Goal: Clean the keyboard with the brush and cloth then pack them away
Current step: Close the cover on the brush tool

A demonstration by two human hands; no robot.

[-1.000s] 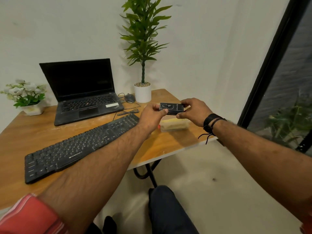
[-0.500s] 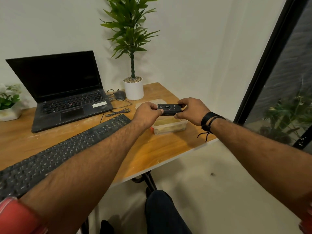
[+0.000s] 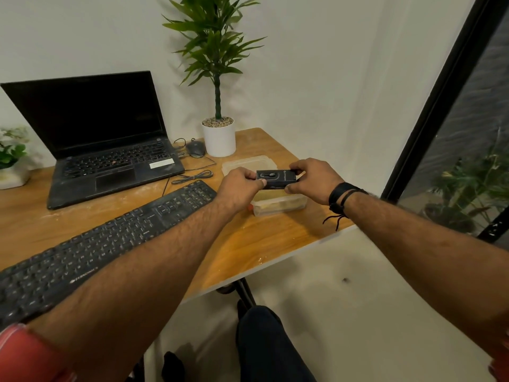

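A long black keyboard [image 3: 104,244], dusty on top, lies diagonally across the wooden desk [image 3: 248,244]. My left hand [image 3: 239,187] and my right hand [image 3: 316,180] each pinch one end of a small black box [image 3: 276,179], held level above a clear plastic container [image 3: 278,204]. The container's clear lid [image 3: 242,162] lies just behind it. Something pale yellow shows inside the container, and a bit of red at its left end. No brush is plainly in view.
An open black laptop [image 3: 110,150] stands at the back left, with a mouse [image 3: 196,148] and coiled cable [image 3: 192,177] beside it. A potted plant [image 3: 219,136] stands at the back; a flower pot [image 3: 12,172] sits far left. The desk's right edge is near my hands.
The view has shifted a little, so the desk sits lower and further right in frame. Both hands still hold the black box over the container, and its lid has come into sight.
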